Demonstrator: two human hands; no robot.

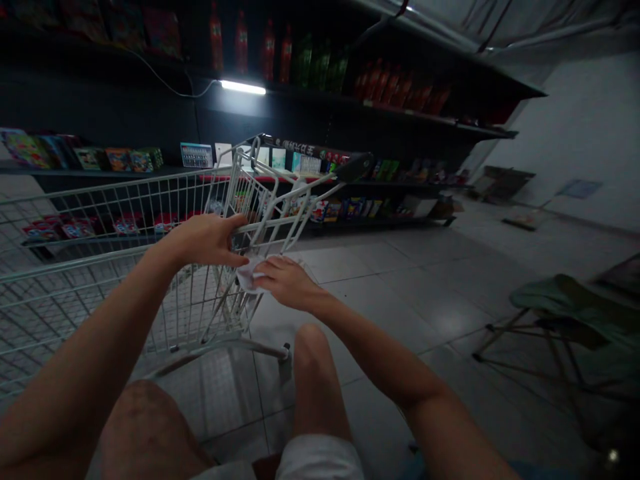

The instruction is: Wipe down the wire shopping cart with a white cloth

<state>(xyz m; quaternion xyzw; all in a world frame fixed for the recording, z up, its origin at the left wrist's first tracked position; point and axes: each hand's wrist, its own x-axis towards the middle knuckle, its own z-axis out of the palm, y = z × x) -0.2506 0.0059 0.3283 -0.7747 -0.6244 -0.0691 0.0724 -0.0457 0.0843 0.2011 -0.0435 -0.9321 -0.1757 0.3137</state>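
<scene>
Left hand [207, 240] clamped round a bar of the white shopping cart [125, 267] at frame centre, steadying it. Right hand [285, 280] just below, grip closed on a pale cloth [249, 275], pressed against the wire frame. Dark shelves [350, 107] across the top.

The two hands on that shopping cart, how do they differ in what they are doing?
The left hand grips a bar of the white wire cart, fingers curled over it; the right hand sits lower and presses a white cloth against the cart's frame. The left hand holds only the bar, while the right has the cloth under its fingers. The left arm reaches from farther left. Both are bare and work at the cart's handle end.
</scene>
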